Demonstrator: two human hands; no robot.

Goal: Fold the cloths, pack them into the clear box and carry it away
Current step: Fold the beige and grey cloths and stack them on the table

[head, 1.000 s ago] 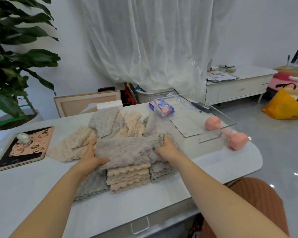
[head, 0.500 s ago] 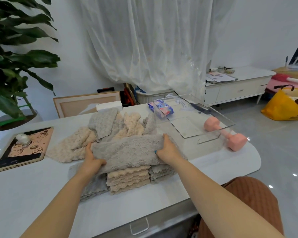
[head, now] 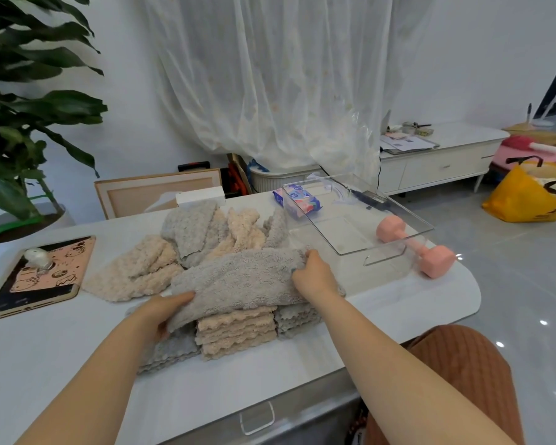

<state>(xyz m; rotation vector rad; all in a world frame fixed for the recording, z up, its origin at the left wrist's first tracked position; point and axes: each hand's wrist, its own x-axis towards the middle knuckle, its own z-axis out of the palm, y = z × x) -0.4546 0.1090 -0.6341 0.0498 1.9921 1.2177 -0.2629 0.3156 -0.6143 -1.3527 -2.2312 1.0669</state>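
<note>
A grey fluffy cloth (head: 238,281) lies spread over three stacks of folded cloths: a grey stack (head: 170,351) at the left, a beige stack (head: 236,335) in the middle, a grey stack (head: 297,319) at the right. My left hand (head: 161,313) grips the cloth's near left edge. My right hand (head: 313,274) grips its far right corner. Behind lies a loose pile of beige and grey cloths (head: 187,248). The clear box (head: 360,220) stands empty to the right, on the white table (head: 61,354).
A pink dumbbell (head: 414,245) lies beside the clear box near the table's right edge. A blue packet (head: 297,200) sits behind the box. A tablet (head: 32,277) with a small white object rests at the left. A potted plant (head: 16,123) stands far left.
My left hand has slid down and towards me along the grey cloth's left edge. My right hand has lifted the cloth's far right corner slightly. The stacks have stayed put.
</note>
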